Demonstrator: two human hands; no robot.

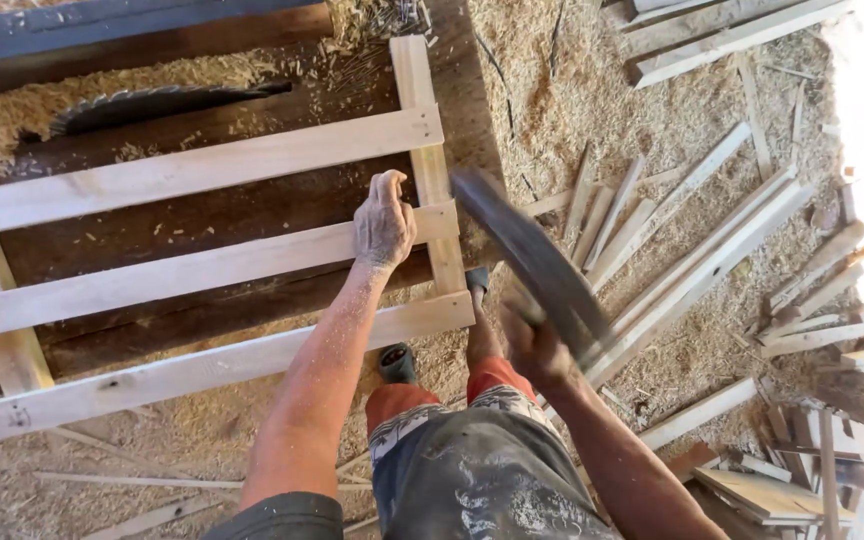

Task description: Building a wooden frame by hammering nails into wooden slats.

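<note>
A: Entry, head view. Wooden frame (pixel 202 270): pale slats nailed across two uprights, lying flat on the dark saw desk (pixel 222 215). Three long slats run left to right; the right upright crosses them near the desk's right edge. Wood looks raw and unplaned, dusted with sawdust.

B: Hands?

A: Left hand (pixel 384 222) rests palm down on the middle slat, just left of its joint with the right upright. Its grip is loosely curled over the slat's far edge, pressing, not pinching anything. Right hand (pixel 534 350) is raised to the right of the frame, off the desk edge, its grip closed around the handle of a dark tool (pixel 532 262).

B: Tool type?

A: Motion-blurred. Long, dark, flat-looking. I cannot tell the kind.

B: Key relation?

A: The joint lies up and left of the right hand, just beside the left hand. The tool's long axis runs from the right hand up-left, its far end close to the right upright. The left hand is clearly the nearer one to the frame; the right is apart from it.

B: Surroundings?

A: Circular saw blade (pixel 152 105) pokes up through the desk beyond the frame, well apart from both hands. Sawdust floor (pixel 592 90). Loose offcut strips (pixel 692 250) lie fanned out to the right. The person's patterned shorts (pixel 472 470) sit low in the frame.
</note>
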